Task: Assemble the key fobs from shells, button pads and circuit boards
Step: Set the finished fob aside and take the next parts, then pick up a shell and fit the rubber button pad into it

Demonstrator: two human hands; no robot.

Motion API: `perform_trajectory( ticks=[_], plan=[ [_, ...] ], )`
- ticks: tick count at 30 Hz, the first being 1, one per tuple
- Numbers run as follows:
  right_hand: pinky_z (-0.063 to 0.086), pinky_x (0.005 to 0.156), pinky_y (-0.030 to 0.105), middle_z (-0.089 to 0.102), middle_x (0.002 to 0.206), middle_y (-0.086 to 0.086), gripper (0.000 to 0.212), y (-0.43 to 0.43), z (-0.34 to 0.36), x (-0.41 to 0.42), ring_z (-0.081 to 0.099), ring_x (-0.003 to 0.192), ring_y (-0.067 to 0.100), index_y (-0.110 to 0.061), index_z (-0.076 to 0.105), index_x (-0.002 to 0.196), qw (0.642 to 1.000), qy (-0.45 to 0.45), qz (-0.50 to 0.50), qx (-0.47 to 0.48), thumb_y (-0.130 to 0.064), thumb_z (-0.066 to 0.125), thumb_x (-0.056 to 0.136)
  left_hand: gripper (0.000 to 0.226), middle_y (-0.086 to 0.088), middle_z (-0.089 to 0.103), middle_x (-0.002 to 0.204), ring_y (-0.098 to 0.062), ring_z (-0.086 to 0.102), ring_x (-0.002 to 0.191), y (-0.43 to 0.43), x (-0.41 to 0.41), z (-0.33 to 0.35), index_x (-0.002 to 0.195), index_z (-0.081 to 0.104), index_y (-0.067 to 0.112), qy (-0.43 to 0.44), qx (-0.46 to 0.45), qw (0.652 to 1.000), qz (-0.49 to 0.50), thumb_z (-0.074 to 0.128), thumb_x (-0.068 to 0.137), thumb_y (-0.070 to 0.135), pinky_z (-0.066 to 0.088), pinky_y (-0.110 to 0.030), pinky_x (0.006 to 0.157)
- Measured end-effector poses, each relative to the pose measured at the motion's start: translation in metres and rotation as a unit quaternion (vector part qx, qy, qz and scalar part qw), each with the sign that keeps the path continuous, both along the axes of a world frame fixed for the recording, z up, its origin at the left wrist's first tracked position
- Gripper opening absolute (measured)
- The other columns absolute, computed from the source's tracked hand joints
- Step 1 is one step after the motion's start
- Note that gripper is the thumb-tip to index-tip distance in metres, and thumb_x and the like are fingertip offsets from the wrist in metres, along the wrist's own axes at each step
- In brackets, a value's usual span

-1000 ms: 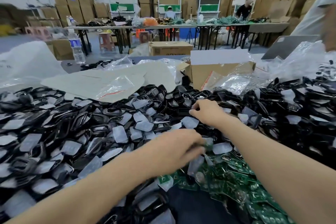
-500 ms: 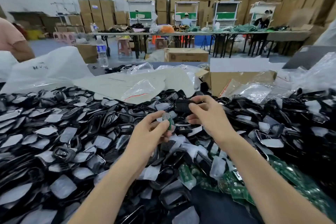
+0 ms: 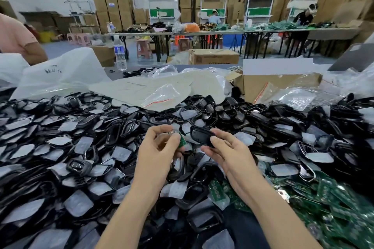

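A heap (image 3: 81, 147) of black shells and clear button pads is spread wide, with green circuit boards (image 3: 334, 198) piled at its right. Above it a black shell (image 3: 200, 134) is gripped by the right hand (image 3: 228, 153); just beside it, a small circuit board (image 3: 183, 141) is pinched by the left hand (image 3: 157, 147).

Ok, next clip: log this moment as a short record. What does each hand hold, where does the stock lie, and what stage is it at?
left hand: pinches a green circuit board
right hand: holds a black shell
relation: board and shell side by side, not joined
stock: heap of shells and pads across the table; loose boards at lower right
stage: board not yet in shell
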State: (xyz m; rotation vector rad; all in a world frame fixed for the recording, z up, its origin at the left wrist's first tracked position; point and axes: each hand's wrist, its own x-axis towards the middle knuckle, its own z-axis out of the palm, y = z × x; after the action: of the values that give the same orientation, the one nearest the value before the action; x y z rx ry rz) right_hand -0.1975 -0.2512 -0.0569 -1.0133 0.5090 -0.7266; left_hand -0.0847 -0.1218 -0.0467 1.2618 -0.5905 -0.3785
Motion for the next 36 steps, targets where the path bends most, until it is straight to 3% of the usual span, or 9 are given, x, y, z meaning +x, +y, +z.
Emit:
perform_trajectory(
  ticks=[4, 8, 11, 15, 18, 20, 24, 29, 36],
  plan=[
    [0.059, 0.067, 0.023, 0.076, 0.082, 0.002, 0.015, 0.002, 0.0, 0.0, 0.077, 0.081, 0.025, -0.011, 0.069, 0.111, 1.0, -0.007, 0.009, -0.015, -0.005, 0.062, 0.099, 0.016, 0.005, 0.072, 0.076, -0.014, 0.07, 0.071, 0.002, -0.002, -0.001, 0.106, 0.067, 0.029, -0.014, -0.019, 1.0, 0.02, 0.065, 0.097, 0.015, 0.059, -0.025, 0.071],
    [0.059, 0.065, 0.023, 0.076, 0.083, 0.003, 0.015, 0.004, 0.0, -0.001, 0.076, 0.077, 0.022, -0.012, 0.069, 0.11, 0.999, -0.014, 0.002, -0.028, -0.006, 0.063, 0.098, 0.03, 0.007, 0.074, 0.082, -0.013, 0.072, 0.078, 0.002, -0.005, 0.0, 0.096, 0.077, 0.036, -0.03, -0.014, 0.999, 0.028, 0.059, 0.101, 0.013, 0.058, -0.022, 0.071],
    [0.059, 0.068, 0.021, 0.077, 0.086, 0.006, 0.016, 0.004, 0.0, -0.003, 0.076, 0.079, 0.021, -0.011, 0.069, 0.112, 0.999, -0.026, -0.009, -0.031, -0.006, 0.063, 0.098, 0.043, 0.008, 0.074, 0.088, -0.012, 0.073, 0.088, 0.002, -0.008, 0.0, 0.104, 0.075, 0.041, -0.04, 0.007, 0.999, 0.015, 0.052, 0.102, 0.005, 0.057, -0.021, 0.077],
    [0.059, 0.074, 0.022, 0.075, 0.093, 0.011, 0.018, 0.003, 0.0, -0.006, 0.076, 0.086, 0.025, -0.014, 0.07, 0.113, 0.998, -0.036, -0.014, -0.045, -0.006, 0.065, 0.097, 0.027, 0.002, 0.077, 0.096, -0.01, 0.071, 0.088, 0.003, -0.011, 0.002, 0.109, 0.072, 0.033, -0.081, 0.01, 0.997, 0.011, 0.059, 0.1, 0.012, 0.056, -0.019, 0.078],
    [0.06, 0.075, 0.024, 0.076, 0.088, 0.003, 0.019, 0.004, 0.0, -0.007, 0.076, 0.088, 0.026, -0.018, 0.072, 0.109, 0.997, -0.035, -0.012, -0.067, -0.005, 0.065, 0.097, 0.019, 0.001, 0.076, 0.091, -0.019, 0.071, 0.086, 0.002, -0.013, 0.002, 0.1, 0.074, 0.025, -0.094, 0.029, 0.995, 0.017, 0.06, 0.099, 0.013, 0.059, -0.026, 0.074],
    [0.06, 0.074, 0.024, 0.076, 0.088, 0.002, 0.021, 0.005, 0.0, -0.006, 0.076, 0.087, 0.026, -0.022, 0.074, 0.105, 0.996, -0.031, -0.014, -0.086, -0.005, 0.065, 0.097, 0.021, 0.003, 0.074, 0.086, -0.017, 0.069, 0.08, 0.002, -0.014, 0.0, 0.099, 0.072, 0.023, -0.125, 0.048, 0.991, 0.022, 0.056, 0.101, 0.01, 0.057, -0.025, 0.07],
    [0.06, 0.074, 0.025, 0.076, 0.09, -0.001, 0.021, 0.009, 0.001, -0.006, 0.076, 0.086, 0.023, -0.024, 0.073, 0.105, 0.99, -0.008, -0.017, -0.136, -0.006, 0.064, 0.098, 0.029, 0.015, 0.068, 0.085, -0.004, 0.063, 0.075, 0.004, -0.017, -0.003, 0.112, 0.067, 0.037, -0.22, 0.095, 0.971, 0.025, 0.05, 0.103, 0.015, 0.05, -0.015, 0.071],
    [0.06, 0.075, 0.026, 0.076, 0.093, -0.005, 0.021, 0.011, 0.001, -0.007, 0.075, 0.088, 0.019, -0.027, 0.073, 0.106, 0.983, 0.013, -0.004, -0.184, -0.01, 0.065, 0.098, 0.018, 0.019, 0.072, 0.09, -0.004, 0.07, 0.085, 0.001, -0.019, -0.005, 0.099, 0.064, 0.039, -0.209, 0.11, 0.97, 0.062, 0.064, 0.097, 0.022, 0.058, -0.037, 0.082],
    [0.059, 0.077, 0.024, 0.076, 0.094, 0.0, 0.028, 0.015, 0.002, -0.007, 0.075, 0.09, 0.02, -0.036, 0.076, 0.099, 0.978, 0.013, 0.012, -0.208, -0.01, 0.065, 0.098, 0.023, 0.019, 0.071, 0.087, -0.008, 0.07, 0.08, 0.002, -0.02, -0.005, 0.1, 0.063, 0.048, -0.213, 0.116, 0.966, 0.086, 0.066, 0.095, 0.026, 0.058, -0.043, 0.077]
  ],
)
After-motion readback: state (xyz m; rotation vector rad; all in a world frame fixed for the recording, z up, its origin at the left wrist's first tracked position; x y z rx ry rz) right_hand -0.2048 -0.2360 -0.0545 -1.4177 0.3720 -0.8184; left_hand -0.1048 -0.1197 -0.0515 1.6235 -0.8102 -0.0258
